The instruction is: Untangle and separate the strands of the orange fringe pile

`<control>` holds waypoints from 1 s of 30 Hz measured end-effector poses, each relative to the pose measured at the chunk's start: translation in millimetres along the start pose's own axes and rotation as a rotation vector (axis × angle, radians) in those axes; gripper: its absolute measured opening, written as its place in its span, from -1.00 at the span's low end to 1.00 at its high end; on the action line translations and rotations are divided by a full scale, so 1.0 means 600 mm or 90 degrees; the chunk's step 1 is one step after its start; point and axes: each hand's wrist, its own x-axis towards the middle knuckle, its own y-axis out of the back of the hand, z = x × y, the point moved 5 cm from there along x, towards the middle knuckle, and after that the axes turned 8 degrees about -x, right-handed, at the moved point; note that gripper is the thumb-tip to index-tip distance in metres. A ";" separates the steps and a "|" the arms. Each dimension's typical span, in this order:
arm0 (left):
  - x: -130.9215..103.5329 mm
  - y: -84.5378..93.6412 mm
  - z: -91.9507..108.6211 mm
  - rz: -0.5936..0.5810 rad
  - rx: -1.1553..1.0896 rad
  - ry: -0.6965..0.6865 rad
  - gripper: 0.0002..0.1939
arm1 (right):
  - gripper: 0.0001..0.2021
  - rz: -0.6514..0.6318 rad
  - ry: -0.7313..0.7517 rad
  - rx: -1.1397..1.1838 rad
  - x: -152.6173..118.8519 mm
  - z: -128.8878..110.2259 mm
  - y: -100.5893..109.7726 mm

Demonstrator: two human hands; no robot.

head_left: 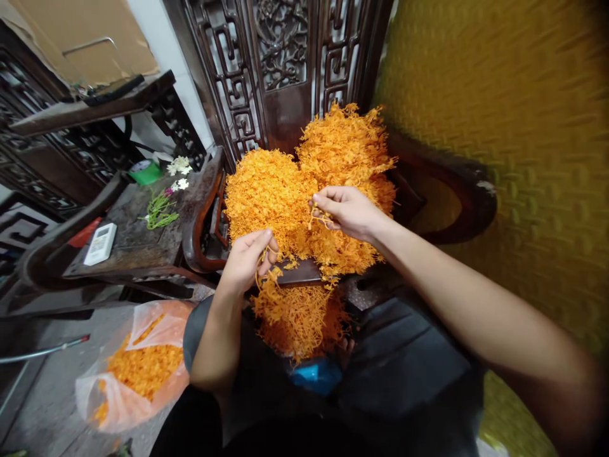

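Note:
My right hand (349, 211) is closed in a pinch on a thin orange plastic flower sprig (323, 218), in front of the taller heap of orange sprigs (345, 143). Lower and to the left, my left hand (247, 259) has its fingers curled round orange plastic flower sprigs (269, 292) that dangle beneath it. Beside the taller heap, a heap of small orange pieces (266, 190) rests on the dark wooden chair seat (301, 273). Between my knees lies a pile of stringy orange sprigs (304, 320), above something blue (316, 376).
On the left, a wooden side table (143, 238) bears a remote control (101, 244), green tape roll (145, 172), white flowers (179, 166) and green stems (162, 209). An open plastic bag (118, 403) of orange pieces is on the floor. A curved armrest (469, 190) stands right.

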 end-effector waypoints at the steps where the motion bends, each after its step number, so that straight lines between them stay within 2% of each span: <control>1: 0.007 -0.003 -0.006 0.019 -0.017 -0.003 -0.51 | -0.52 0.000 0.012 -0.014 -0.006 -0.001 -0.013; 3: 0.018 -0.015 -0.019 0.025 -0.021 -0.006 -0.46 | -0.55 0.012 0.049 -0.057 -0.019 -0.008 -0.036; 6: 0.026 -0.038 -0.031 -0.011 0.042 -0.036 -0.42 | -0.61 0.018 0.128 -0.145 -0.036 -0.022 -0.065; 10: 0.019 -0.058 -0.023 -0.048 0.153 -0.096 -0.47 | -0.70 -0.004 0.180 -0.235 -0.042 -0.029 -0.085; 12: 0.003 -0.068 -0.008 -0.098 0.160 -0.095 -0.48 | -0.67 0.055 0.171 -0.237 -0.027 -0.030 -0.066; 15: -0.030 -0.087 0.023 -0.251 0.175 -0.083 -0.47 | -0.54 0.249 0.120 -0.111 0.004 -0.025 0.005; 16: -0.038 -0.089 0.032 -0.282 0.180 -0.080 -0.48 | -0.51 0.286 0.098 -0.048 0.012 -0.020 0.027; 18: -0.044 -0.085 0.042 -0.283 0.180 -0.059 -0.50 | -0.52 0.274 0.059 0.039 0.023 -0.009 0.052; 19: -0.043 -0.080 0.042 -0.263 0.178 -0.043 -0.51 | -0.54 0.239 0.030 0.060 0.025 -0.002 0.055; 23: -0.029 -0.062 0.034 -0.204 0.229 -0.006 -0.57 | -0.61 0.110 -0.057 0.082 0.016 0.017 0.035; 25: -0.030 -0.062 0.035 -0.252 0.295 -0.027 -0.59 | -0.64 0.103 -0.064 0.105 0.017 0.019 0.026; 27: -0.041 -0.070 0.037 -0.353 0.382 -0.074 -0.62 | -0.64 0.104 -0.070 0.130 0.026 0.019 0.018; 29: -0.055 -0.075 0.032 -0.439 0.472 -0.100 -0.64 | -0.60 0.105 -0.078 0.127 0.046 0.022 0.010; 30: -0.061 -0.075 0.026 -0.459 0.514 -0.092 -0.64 | -0.54 0.108 -0.084 0.111 0.060 0.025 0.006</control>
